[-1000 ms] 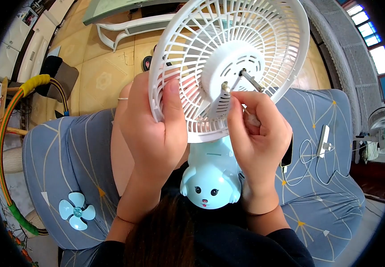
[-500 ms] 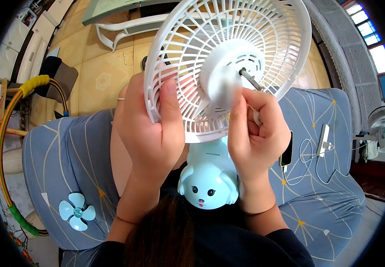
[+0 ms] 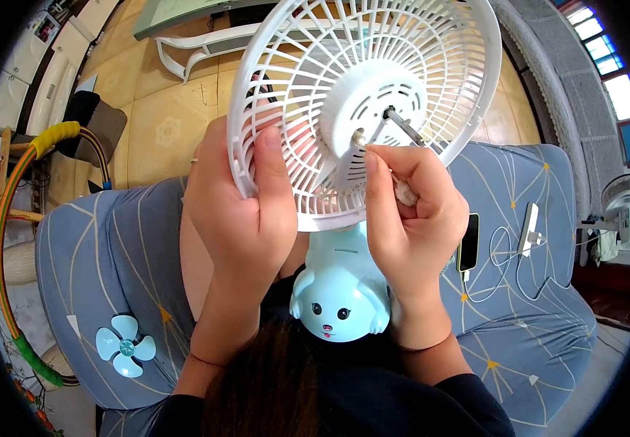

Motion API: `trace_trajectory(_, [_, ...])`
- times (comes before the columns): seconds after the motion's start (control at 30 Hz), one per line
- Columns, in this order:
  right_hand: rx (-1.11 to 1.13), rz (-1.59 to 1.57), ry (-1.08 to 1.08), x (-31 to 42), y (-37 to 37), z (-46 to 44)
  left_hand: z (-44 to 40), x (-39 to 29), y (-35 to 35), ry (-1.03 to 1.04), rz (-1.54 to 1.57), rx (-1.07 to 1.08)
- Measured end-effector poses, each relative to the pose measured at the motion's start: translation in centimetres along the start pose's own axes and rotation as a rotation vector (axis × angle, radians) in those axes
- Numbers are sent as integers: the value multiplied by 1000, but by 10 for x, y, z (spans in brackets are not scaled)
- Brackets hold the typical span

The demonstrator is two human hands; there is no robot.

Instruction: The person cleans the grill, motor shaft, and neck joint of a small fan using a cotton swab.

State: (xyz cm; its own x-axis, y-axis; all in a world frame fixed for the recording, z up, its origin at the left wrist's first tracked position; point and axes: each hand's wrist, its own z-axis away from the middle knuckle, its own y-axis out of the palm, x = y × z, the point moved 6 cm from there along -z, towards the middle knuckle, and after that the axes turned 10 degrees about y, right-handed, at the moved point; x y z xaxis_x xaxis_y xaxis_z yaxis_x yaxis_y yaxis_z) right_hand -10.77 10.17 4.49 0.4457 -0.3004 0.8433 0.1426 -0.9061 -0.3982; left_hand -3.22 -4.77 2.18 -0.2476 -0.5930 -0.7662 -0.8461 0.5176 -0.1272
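Note:
My left hand grips the left rim of a white fan guard, thumb on the near side and fingers behind the slats. A thin metal shaft sticks out of the guard's round hub. Close beside the shaft, my right hand is closed in a pinch. A crumpled white wad, like tissue, shows within its curled fingers. A small whitish tip lies against the hub just past the fingertips. Below the guard is a light-blue, dog-faced fan base on my lap.
Light-blue fan blades lie on the grey-blue patterned sofa cover at left. To the right are a phone with a cable and a white power strip. A striped hoop stands at far left; a white-legged table is ahead.
The guard has shifted slightly left. My right hand has moved a little left and down with it, and the blurred white piece at its fingertips now shows as a small tip at the hub.

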Motion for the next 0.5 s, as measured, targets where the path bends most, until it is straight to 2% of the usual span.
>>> trace_trajectory(0.07, [-24,10,-34,1,0,1,2,0,-1,-45,-40,72])
trace_trajectory(0.23, [-116,100,-148,1,-2,3,-1,-3,1,63,-33,19])
trace_trajectory(0.5, [-69,137,-92,-2,0,4,-1,-2,-1,71,-6,-11])
